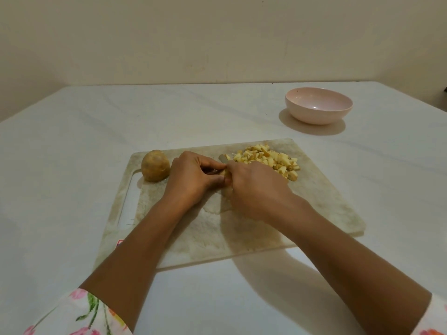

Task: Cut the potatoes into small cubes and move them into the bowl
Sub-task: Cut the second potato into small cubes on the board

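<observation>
A worn pale cutting board [326, 201] lies on the table. One whole brown potato [155, 169] rests at its far left corner. A heap of small yellow potato cubes [268, 158] sits at the board's far right. My left hand [193, 177] pinches a small potato piece [226, 173] that is mostly hidden between my hands. My right hand [256, 189] is closed on a knife; only the blade tip [223, 158] shows beyond my fingers, beside the cubes. The pink bowl [318, 105] stands far right, with nothing in it.
The white table [72, 141] stretches around the board and ends at a beige wall behind. The board has a handle slot [128, 201] on its left side. Floral sleeves show at the bottom corners.
</observation>
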